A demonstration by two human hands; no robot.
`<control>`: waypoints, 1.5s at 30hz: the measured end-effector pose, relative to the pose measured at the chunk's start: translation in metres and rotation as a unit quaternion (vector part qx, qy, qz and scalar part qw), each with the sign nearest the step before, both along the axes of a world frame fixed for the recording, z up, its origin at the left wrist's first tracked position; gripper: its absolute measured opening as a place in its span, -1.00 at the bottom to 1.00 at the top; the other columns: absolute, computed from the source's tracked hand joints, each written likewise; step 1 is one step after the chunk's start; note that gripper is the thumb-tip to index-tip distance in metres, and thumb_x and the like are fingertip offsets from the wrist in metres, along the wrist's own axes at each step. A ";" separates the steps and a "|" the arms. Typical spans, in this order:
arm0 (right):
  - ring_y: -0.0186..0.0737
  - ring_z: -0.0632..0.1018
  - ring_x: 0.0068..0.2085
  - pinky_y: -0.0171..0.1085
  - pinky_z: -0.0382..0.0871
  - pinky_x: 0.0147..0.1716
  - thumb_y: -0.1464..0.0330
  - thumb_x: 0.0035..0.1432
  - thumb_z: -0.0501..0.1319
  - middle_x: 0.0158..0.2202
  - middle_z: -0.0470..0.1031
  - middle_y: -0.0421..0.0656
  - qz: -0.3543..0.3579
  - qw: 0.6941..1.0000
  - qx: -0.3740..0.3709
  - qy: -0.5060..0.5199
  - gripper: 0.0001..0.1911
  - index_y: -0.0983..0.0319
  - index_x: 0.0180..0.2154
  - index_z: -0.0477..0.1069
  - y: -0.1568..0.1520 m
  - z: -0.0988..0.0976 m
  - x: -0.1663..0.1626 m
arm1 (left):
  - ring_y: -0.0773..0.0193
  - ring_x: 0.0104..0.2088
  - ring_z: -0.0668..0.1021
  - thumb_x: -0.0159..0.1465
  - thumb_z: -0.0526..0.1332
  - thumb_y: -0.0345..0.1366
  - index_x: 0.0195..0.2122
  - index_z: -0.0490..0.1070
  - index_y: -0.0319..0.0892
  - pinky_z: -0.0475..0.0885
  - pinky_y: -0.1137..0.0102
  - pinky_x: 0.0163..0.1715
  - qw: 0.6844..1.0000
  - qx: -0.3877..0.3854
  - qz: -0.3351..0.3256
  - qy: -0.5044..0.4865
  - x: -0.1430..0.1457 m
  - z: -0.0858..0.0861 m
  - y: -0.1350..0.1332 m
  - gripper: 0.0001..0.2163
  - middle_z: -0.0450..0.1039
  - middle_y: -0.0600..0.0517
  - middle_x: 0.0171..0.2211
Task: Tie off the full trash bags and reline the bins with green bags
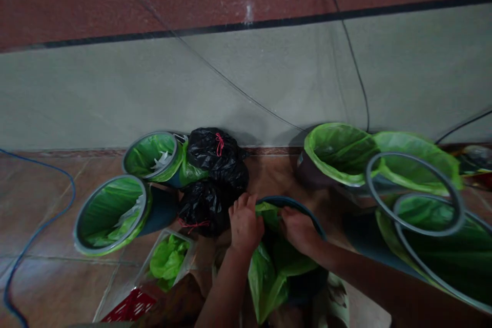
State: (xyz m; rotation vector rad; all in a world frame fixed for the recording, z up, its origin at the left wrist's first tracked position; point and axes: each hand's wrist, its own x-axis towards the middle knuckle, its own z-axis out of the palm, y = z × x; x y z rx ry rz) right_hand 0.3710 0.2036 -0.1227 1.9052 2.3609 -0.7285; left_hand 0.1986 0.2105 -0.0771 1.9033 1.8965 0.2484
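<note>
My left hand (245, 224) and my right hand (298, 229) rest on the top of a dark blue bin (295, 204) right in front of me. Both press a green bag liner (269, 271) against the bin's rim, the left hand on the left side of the rim and the right hand on the right. The fingers of each hand are curled over the plastic. The loose part of the liner hangs down the outside of the bin toward me.
Two lined bins (111, 212) (154, 156) lie at the left beside two tied black bags (215, 174). More lined bins with grey rings (413, 192) crowd the right. A clear packet of green bags (169, 259) and a red basket (132, 307) sit near me. Cables run along the wall.
</note>
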 end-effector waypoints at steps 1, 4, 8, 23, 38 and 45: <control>-0.07 0.57 -0.08 -0.22 0.40 -0.11 0.44 0.22 0.06 -0.10 0.55 0.02 0.007 0.999 0.019 -0.024 -0.70 0.25 -0.08 0.49 0.005 0.002 0.003 | -0.03 0.09 0.41 0.20 0.20 -0.35 0.13 0.37 -0.09 0.26 0.13 0.06 0.999 0.010 -0.030 0.008 0.004 -0.001 0.003 -0.57 0.35 -0.14 0.16; -0.11 0.54 -0.03 -0.26 0.39 -0.13 0.49 0.22 0.05 0.01 0.50 0.02 0.011 0.997 0.033 -0.068 -0.60 0.23 0.06 0.42 0.019 0.003 0.006 | 0.03 -0.02 0.46 0.31 0.07 -0.33 -0.17 0.51 -0.13 0.27 0.16 -0.01 0.994 0.021 -0.097 0.041 0.011 -0.011 0.009 -0.78 0.49 -0.12 -0.07; -0.16 0.56 -0.12 -0.28 0.38 -0.21 0.47 0.28 -0.02 -0.06 0.53 0.01 -0.004 0.995 0.022 -0.094 -0.65 0.23 -0.08 0.51 0.024 -0.003 0.002 | 0.14 -0.11 0.51 0.37 -0.02 -0.35 -0.28 0.48 -0.16 0.29 0.26 -0.09 0.997 0.019 -0.068 0.041 0.008 -0.021 0.008 -0.73 0.51 -0.09 -0.20; -0.23 0.54 -0.32 -0.30 0.34 -0.28 0.21 0.21 0.05 -0.38 0.56 -0.15 -0.081 0.972 0.020 0.221 -0.70 0.22 -0.34 0.47 0.038 0.005 0.058 | 0.24 -0.18 0.59 0.39 0.01 -0.32 -0.19 0.44 -0.14 0.33 0.41 -0.20 0.999 -0.009 -0.005 -0.041 0.003 -0.032 0.025 -0.80 0.58 -0.04 -0.23; -0.23 0.58 -0.30 -0.35 0.33 -0.31 0.29 0.16 0.16 -0.31 0.64 -0.11 -0.187 0.968 0.032 0.163 -0.76 0.21 -0.35 0.60 0.068 -0.043 0.068 | 0.25 -0.16 0.59 0.33 0.06 -0.34 -0.22 0.55 -0.16 0.35 0.44 -0.13 0.998 -0.032 0.030 -0.036 0.009 -0.053 0.050 -0.76 0.61 -0.07 -0.19; -0.23 0.54 -0.43 -0.34 0.30 -0.44 0.30 0.02 0.22 -0.46 0.61 -0.10 -0.243 0.936 -0.044 0.251 -0.79 0.23 -0.51 0.59 0.077 -0.069 0.071 | 0.14 -0.17 0.60 0.27 0.13 -0.34 -0.28 0.61 -0.24 0.36 0.38 -0.16 0.982 -0.123 0.103 -0.103 0.006 -0.069 0.067 -0.76 0.62 -0.17 -0.22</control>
